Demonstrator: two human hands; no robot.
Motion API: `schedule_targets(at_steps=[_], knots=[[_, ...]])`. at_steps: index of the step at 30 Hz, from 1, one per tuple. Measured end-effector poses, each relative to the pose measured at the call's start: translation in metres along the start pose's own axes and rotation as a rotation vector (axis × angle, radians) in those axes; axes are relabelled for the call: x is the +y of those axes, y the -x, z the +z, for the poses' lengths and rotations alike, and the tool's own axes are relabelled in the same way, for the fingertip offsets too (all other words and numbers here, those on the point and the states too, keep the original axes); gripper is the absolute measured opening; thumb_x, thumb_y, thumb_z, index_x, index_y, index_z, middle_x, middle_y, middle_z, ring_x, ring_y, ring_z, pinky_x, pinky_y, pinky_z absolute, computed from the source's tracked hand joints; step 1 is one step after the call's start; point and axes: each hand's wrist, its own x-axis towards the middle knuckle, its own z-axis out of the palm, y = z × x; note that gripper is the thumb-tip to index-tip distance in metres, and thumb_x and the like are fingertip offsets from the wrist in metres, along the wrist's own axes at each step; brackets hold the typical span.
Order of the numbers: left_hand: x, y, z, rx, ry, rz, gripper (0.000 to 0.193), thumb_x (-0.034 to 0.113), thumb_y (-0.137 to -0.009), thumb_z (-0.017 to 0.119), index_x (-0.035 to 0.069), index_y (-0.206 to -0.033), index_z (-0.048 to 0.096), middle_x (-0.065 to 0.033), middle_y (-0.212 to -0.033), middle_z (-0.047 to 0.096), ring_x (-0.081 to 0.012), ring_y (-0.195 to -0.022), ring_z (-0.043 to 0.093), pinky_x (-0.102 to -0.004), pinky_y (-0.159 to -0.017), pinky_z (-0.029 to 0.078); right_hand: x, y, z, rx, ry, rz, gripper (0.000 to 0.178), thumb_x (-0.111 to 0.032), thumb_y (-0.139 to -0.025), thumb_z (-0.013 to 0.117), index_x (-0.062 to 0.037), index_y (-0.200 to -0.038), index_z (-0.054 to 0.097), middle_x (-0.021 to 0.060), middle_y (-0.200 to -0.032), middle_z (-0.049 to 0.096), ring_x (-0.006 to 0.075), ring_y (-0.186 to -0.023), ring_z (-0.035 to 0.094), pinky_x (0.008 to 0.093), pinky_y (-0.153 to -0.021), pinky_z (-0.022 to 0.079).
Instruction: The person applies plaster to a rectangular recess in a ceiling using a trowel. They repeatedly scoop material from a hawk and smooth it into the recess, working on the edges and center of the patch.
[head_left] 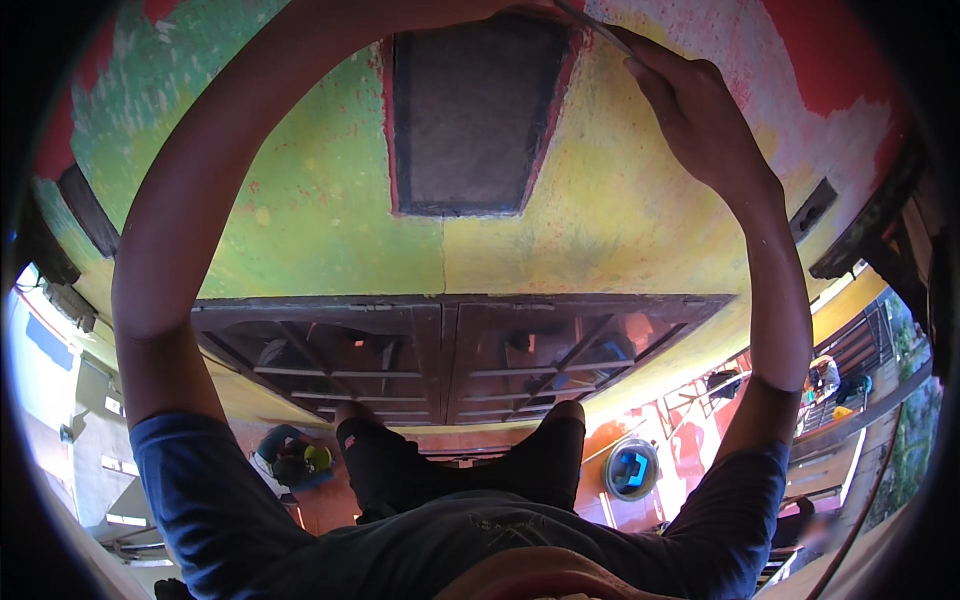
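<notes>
With right hand (690, 100) at 1 o'clock, gripping one end of a thin grey tool (598, 31) slanting up toward 12, and with left hand (500, 8) at 12 mostly cut off, too hidden to tell whether closed or touching the tool; apparently at an overhead surface-working step on the patchy painted wall (300, 195). Calling next, by the look of it, for firm control and even pressure, clear of the red-edged dark panel (475, 120) at 12. Visible farther off, brown glazed shutters (447, 345) at 6 o'clock, then a round dark tub (650, 473) toward 5
</notes>
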Motion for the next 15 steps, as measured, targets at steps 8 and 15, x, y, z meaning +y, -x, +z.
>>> schedule_targets(at_steps=[8, 15], knots=[[-0.010, 0.011, -0.014, -0.068, -0.082, -0.057, 0.007, 0.016, -0.090, 0.072, 0.010, -0.091, 0.070, -0.0051, -0.087, 0.070, -0.0248, -0.088, 0.065, -0.0393, -0.092, 0.045, -0.024, -0.016, -0.009, -0.048, -0.012, -0.024, 0.032, -0.011, -0.105, 0.052, -0.0013, -0.133, 0.063, 0.0243, -0.078, 0.065, 0.0374, -0.070, 0.066, 0.0458, -0.068, 0.050], [-0.017, 0.033, -0.033, 0.013, -0.103, -0.057, 0.010, 0.015, -0.089, 0.072, 0.008, -0.085, 0.066, -0.0052, -0.085, 0.067, -0.0263, -0.088, 0.064, -0.0407, -0.092, 0.045, -0.048, -0.039, -0.004, -0.038, 0.050, -0.039, 0.035, -0.018, -0.107, 0.049, -0.0021, -0.135, 0.063, 0.0279, -0.094, 0.070, 0.0454, -0.088, 0.066, 0.0509, -0.080, 0.052]])
